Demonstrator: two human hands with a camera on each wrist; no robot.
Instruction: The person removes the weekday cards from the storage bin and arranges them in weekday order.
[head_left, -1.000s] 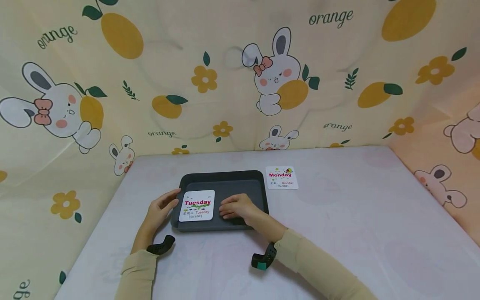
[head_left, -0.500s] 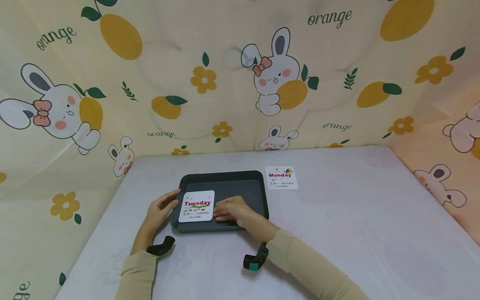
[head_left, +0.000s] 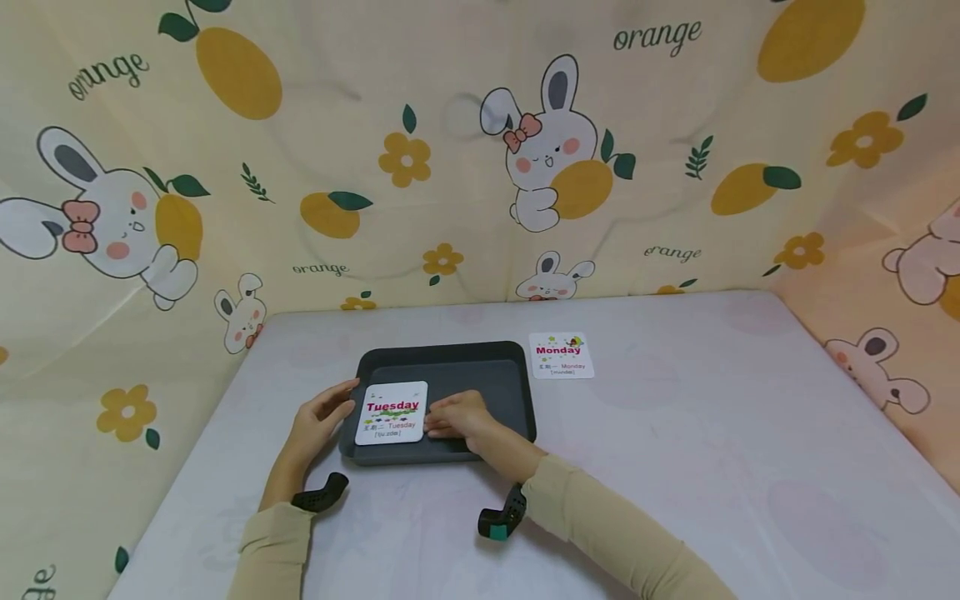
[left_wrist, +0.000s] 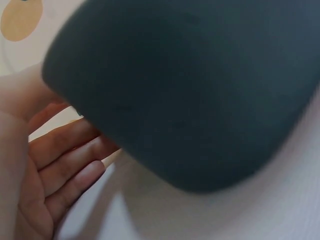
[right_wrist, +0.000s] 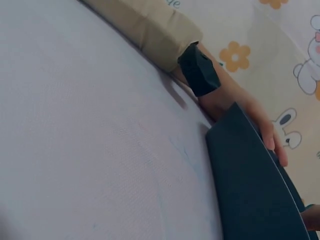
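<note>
A white card printed "Tuesday" lies in the left part of a dark grey tray. My left hand rests at the tray's left edge, its fingers extended along the rim; in the left wrist view the tray's dark side covers part of that hand. Over the tray floor, my right hand touches the card's right edge with straight, closely held fingers. Only a bit of that hand shows in the right wrist view, behind the tray's wall.
A "Monday" card lies on the white-covered table, just right of the tray's far right corner. A patterned cloth with rabbits and oranges hangs behind the table and at both sides.
My right hand has moved left across the tray until its fingertips meet the Tuesday card's right edge. The left hand, tray and Monday card stay in place.
</note>
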